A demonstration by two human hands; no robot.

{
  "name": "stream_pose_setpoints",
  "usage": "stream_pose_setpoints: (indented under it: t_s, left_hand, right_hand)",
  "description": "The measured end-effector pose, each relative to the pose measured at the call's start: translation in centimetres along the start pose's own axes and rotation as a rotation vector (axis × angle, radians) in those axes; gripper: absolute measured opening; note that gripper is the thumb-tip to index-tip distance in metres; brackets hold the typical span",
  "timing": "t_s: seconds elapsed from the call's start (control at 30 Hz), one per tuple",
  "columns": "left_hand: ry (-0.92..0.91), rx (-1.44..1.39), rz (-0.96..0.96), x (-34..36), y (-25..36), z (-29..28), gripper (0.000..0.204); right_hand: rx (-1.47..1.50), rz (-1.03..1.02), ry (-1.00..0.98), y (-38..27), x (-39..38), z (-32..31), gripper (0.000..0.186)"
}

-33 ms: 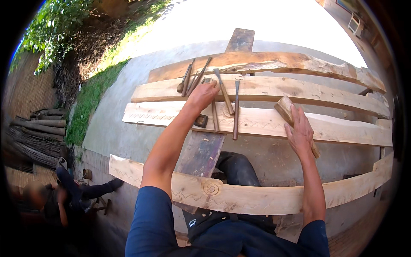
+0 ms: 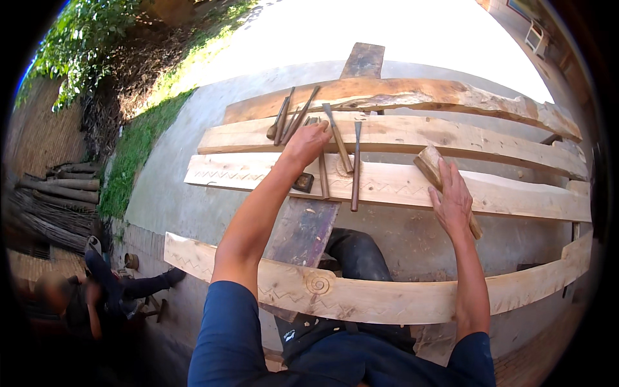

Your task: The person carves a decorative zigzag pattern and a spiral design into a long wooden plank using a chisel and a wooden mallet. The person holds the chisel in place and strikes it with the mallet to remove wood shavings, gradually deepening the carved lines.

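Note:
My left hand (image 2: 308, 140) reaches over the middle planks with its fingers closed on a chisel (image 2: 324, 177); part of that tool is hidden under the hand. Just right of it lie two more chisels (image 2: 340, 143) (image 2: 356, 171), and several others (image 2: 298, 116) rest to its left. My right hand (image 2: 453, 197) lies around a wooden mallet (image 2: 427, 162), thumb on one side and fingers on the other. The mallet rests slantwise on the carved plank (image 2: 393, 184), its handle end (image 2: 476, 227) past the near edge. Beside my left forearm sits a small dark box-like block (image 2: 303, 182).
Closest to me, a plank (image 2: 374, 300) bears a carved spiral and zigzag lines. Two thick planks (image 2: 412, 132) (image 2: 406, 93) lie farther off, over a dark crosswise board (image 2: 303, 232). A person (image 2: 71, 297) sits at lower left, below stacked logs (image 2: 64, 193).

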State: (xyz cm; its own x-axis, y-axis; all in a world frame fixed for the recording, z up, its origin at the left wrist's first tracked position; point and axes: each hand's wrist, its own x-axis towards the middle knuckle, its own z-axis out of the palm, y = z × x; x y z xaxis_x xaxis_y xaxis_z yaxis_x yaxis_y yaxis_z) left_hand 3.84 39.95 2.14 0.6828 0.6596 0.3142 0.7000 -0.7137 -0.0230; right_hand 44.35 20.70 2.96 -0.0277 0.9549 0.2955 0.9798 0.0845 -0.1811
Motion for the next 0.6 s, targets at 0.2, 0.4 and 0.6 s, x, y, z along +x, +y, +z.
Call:
stream_pose_setpoints:
  t_s: [0.2,0.4,0.6]
  left_hand:
    - [0.079,-0.069,-0.342,2.8,6.5,-0.9,0.016]
    - [0.003,-0.090,-0.557,2.1,7.1,0.7,0.023]
    - [-0.067,-0.180,-0.550,1.5,7.8,-2.7,0.029]
  right_hand:
    - [-0.009,-0.007,0.025,0.9,-0.1,0.4,0.084]
    - [0.003,-0.023,0.031,0.2,0.1,0.7,0.086]
    - [-0.002,-0.014,0.048,0.7,-0.1,0.4,0.086]
